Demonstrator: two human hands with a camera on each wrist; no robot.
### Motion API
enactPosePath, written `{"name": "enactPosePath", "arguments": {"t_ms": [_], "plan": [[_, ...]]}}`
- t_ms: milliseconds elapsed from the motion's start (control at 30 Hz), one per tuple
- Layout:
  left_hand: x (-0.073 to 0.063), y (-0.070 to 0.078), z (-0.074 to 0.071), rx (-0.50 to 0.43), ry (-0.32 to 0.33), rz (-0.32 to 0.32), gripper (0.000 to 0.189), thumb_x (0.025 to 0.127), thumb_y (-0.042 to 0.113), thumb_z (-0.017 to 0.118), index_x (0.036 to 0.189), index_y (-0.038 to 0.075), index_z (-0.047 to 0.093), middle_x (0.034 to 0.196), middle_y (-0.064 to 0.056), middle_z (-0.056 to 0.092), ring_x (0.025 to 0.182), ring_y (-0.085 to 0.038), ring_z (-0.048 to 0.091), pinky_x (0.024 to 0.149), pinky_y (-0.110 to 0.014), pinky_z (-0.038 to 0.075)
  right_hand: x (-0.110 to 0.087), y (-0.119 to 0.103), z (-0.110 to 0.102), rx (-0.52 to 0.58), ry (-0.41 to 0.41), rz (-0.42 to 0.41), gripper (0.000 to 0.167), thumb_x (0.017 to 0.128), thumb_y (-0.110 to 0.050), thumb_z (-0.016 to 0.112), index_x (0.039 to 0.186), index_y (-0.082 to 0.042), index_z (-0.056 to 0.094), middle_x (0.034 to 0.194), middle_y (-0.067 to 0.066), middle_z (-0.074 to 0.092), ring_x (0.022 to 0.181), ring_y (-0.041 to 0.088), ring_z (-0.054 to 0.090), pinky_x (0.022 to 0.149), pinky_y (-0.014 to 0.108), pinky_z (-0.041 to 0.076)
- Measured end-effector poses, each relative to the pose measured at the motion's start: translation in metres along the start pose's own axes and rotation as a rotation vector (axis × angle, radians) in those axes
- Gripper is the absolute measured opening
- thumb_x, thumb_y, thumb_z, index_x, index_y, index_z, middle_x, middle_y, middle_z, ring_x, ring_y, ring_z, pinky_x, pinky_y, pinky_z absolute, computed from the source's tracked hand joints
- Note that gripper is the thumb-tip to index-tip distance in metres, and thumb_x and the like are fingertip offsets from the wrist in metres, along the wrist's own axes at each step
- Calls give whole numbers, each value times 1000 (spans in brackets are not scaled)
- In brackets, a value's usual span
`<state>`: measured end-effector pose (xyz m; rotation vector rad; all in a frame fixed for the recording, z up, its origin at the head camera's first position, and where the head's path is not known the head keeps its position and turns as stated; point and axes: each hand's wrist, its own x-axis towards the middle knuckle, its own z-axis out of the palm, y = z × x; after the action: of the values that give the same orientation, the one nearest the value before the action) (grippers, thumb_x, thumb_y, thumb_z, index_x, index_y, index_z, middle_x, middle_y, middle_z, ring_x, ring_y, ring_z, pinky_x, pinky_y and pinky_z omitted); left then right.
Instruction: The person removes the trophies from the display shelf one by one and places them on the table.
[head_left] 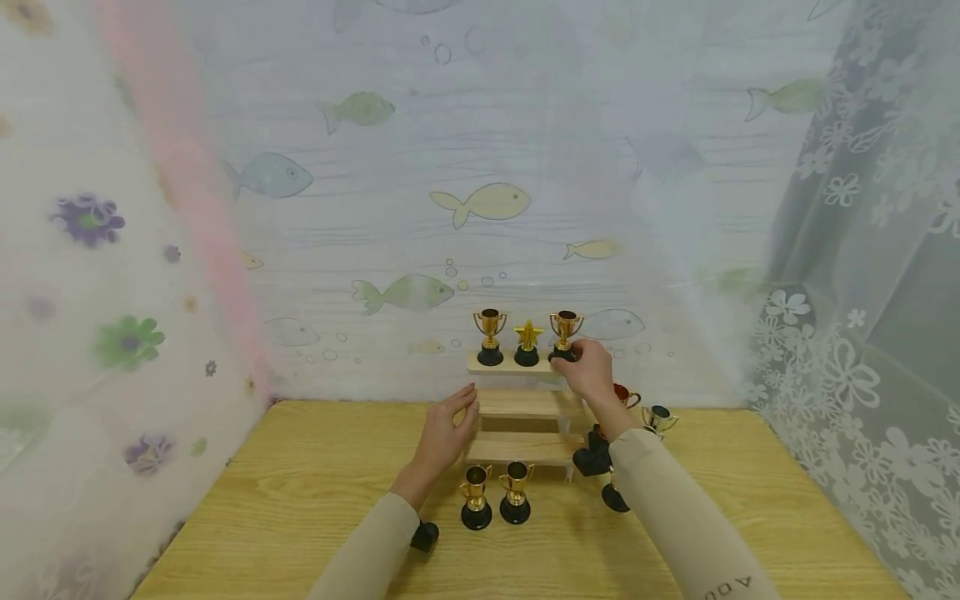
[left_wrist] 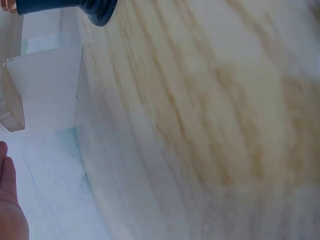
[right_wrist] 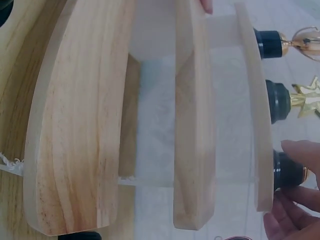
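Observation:
A three-tier wooden stand [head_left: 525,447] is at the back of the table. On its top shelf stand a gold cup trophy [head_left: 490,325], a gold star trophy [head_left: 528,335] and another gold cup trophy [head_left: 567,323] at the right end. My right hand [head_left: 590,371] pinches the black base [right_wrist: 286,170] of that right-end cup, which is upright on the shelf. At the stand's left side my left hand [head_left: 444,429] has its fingers extended, fingertips right at the end of the middle shelf [head_left: 525,403]. The middle and bottom shelves bear no trophies.
Two gold cup trophies [head_left: 515,493] stand in front of the stand. Right of it, partly behind my forearm, are a red cup trophy [head_left: 622,393], a silver one [head_left: 659,417] and black bases [head_left: 592,461]. A black base [head_left: 425,536] shows by my left sleeve. Patterned curtains surround the table.

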<state>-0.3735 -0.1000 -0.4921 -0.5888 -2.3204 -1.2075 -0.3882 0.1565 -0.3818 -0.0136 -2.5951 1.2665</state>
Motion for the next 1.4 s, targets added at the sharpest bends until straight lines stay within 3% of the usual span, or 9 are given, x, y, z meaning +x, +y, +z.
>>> {"name": "enactPosePath", "arguments": {"t_ms": [533, 1033, 1400], "plan": [[0, 8, 1, -2, 10, 10, 38, 105, 19, 60, 133, -6, 64, 144, -15, 59, 132, -35, 57, 110, -50, 46, 4, 1, 1, -41, 89, -13, 37, 97, -17, 72, 125, 6, 66, 123, 25, 65, 113, 41, 60, 93, 54, 52], [-1, 3, 1, -2, 7, 8, 38, 106, 22, 59, 133, -4, 65, 144, -17, 59, 134, -34, 55, 111, -50, 45, -2, 2, -1, -95, 24, -30, 30, 96, -17, 73, 117, 4, 71, 114, 22, 69, 106, 39, 62, 93, 55, 51], [-2, 0, 1, 10, 14, 15, 38, 106, 22, 59, 133, -4, 65, 144, -17, 59, 132, -34, 57, 109, -49, 46, -10, 1, -4, -129, 18, -112, 23, 94, -16, 75, 106, 4, 75, 101, 19, 71, 93, 35, 64, 80, 50, 55]]}}
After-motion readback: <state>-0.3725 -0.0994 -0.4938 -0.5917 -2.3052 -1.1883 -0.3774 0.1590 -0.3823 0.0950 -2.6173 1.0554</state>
